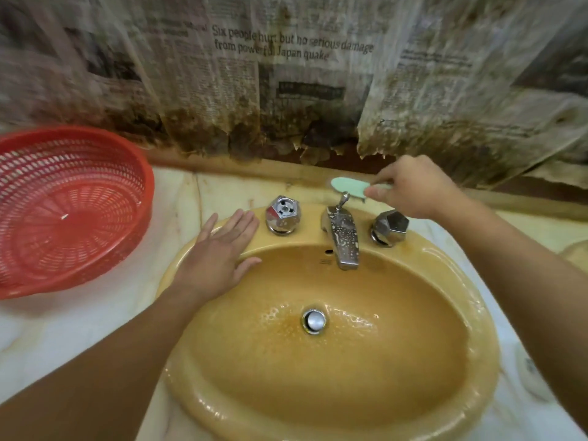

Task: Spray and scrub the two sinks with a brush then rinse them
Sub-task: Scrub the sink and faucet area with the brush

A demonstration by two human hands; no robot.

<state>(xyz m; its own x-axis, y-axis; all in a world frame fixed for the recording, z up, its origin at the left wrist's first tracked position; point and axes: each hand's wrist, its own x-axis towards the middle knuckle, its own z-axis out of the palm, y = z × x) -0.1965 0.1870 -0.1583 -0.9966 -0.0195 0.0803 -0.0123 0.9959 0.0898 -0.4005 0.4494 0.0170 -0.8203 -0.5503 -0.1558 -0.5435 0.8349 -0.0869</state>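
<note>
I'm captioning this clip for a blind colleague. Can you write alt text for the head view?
A right hand holds a pale green brush just behind the chrome faucet of a wet yellow sink, while the left hand rests flat on the rim. A red basket sits to the left.

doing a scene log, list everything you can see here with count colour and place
sink: 1, yellow-orange, centre, set in the countertop
drain plug: 1, chrome, basin bottom
faucet: 1, chrome, back rim, middle
tap handles: 2, chrome, either side of the faucet
basket: 1, red, on the countertop at left
countertop: 1, pale marble, around the sink
newspaper sheets: several, stained grey-brown, on the back wall
brush: 1, mint green, above and behind the faucet
left hand: 1, flat on the sink's left rim
right hand: 1, grips the brush
</note>
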